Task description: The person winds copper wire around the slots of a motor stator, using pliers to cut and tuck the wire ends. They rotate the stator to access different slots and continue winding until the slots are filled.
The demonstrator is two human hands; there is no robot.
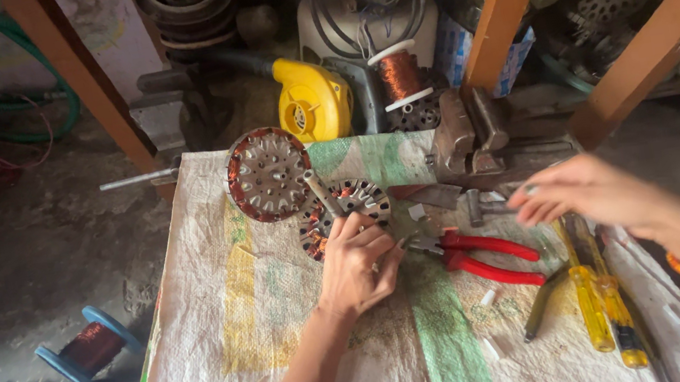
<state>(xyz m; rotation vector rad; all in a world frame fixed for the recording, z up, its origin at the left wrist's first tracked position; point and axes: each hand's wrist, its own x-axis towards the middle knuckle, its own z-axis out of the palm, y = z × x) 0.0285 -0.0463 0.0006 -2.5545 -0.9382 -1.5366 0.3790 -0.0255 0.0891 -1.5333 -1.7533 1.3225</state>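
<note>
The left hand (358, 263) was clamped on a wound stator (342, 214) at table centre, its shaft pointing toward eleven o'clock. The right hand (595, 194), blurred, hovered with fingers apart over red-handled pliers (478, 255) at three o'clock.

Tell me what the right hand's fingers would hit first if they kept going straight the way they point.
Probably the small hammer: the right hand points leftward, its fingertips just beside the hammer's handle. Depth is unclear.
</note>
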